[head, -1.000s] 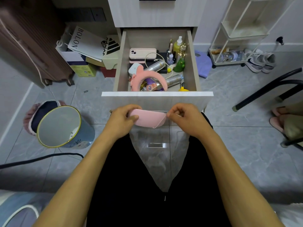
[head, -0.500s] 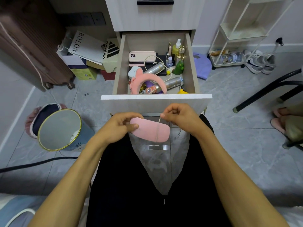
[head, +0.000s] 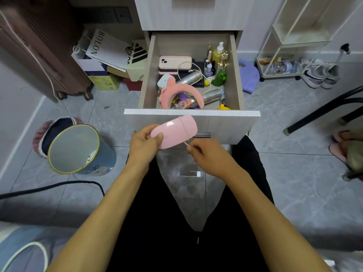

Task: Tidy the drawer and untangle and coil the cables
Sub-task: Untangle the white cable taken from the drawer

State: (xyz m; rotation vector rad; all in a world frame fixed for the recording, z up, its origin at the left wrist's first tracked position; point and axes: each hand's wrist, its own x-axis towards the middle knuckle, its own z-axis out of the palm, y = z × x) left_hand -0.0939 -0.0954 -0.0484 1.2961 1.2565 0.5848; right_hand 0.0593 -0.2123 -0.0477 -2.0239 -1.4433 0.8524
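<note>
Looking at the drawer point(head: 233, 75), it's pulled wide open and honestly a mess inside: phone point(head: 174, 62), pink headband point(head: 188, 91), metal tubes, little bottles and a loose white cable point(head: 193, 64) snaking over everything. So most of the tidying is left, I reckon. In front of it, the left hand point(head: 144, 145) grips a pink oval gadget point(head: 173, 132), while the right hand point(head: 208, 154) pinches its thin cord point(head: 184, 128), already looped once across the body.
</note>
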